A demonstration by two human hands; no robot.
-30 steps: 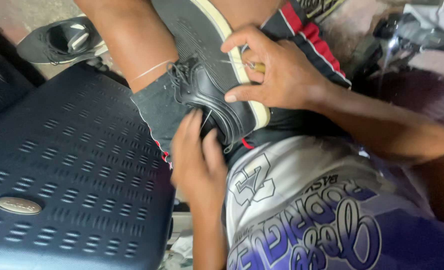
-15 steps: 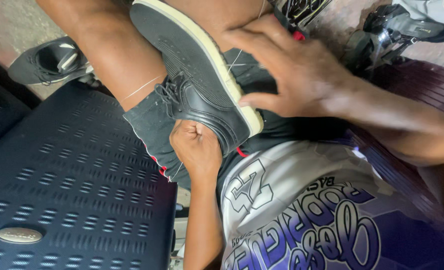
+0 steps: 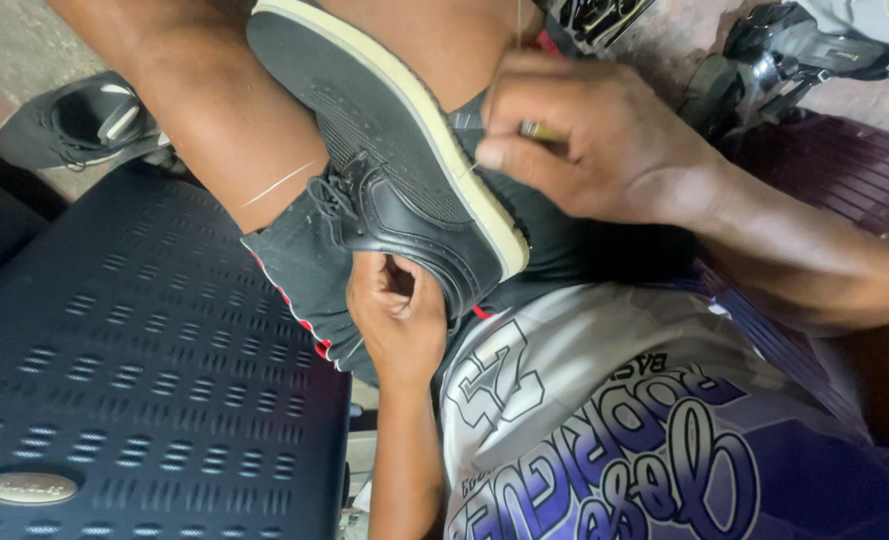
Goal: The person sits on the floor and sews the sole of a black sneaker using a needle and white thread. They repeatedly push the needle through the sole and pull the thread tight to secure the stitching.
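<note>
I see the black shoe (image 3: 394,170) lying across the person's lap, wedged between the bare thighs, toe pointing up and away, heel toward the body. Its cream sole edge (image 3: 444,150) faces the right side of the view; the laces (image 3: 329,195) face left.

Left hand (image 3: 399,320): it comes up from below and is closed around the heel of the shoe. The fingers curl tight against the heel counter, holding the shoe in place.

Right hand (image 3: 594,145): it sits just beside the sole edge, about mid-length of the shoe. The thumb and forefinger are pinched narrow on a small, thin tool with a yellowish shaft (image 3: 542,131). I cannot tell the exact kind of tool, as the fingers cover most of it. A thin thread (image 3: 519,25) runs straight up from the hand and out of the top of the view.

A second pale thread (image 3: 279,185) lies across the left thigh, near the laces.

Surroundings: a dark blue perforated plastic seat (image 3: 144,400) fills the lower left. A second black shoe (image 3: 89,125) rests on the ground at upper left, well apart from the hands. The person wears black shorts with red trim (image 3: 299,280) and a white and purple jersey (image 3: 614,430).
</note>
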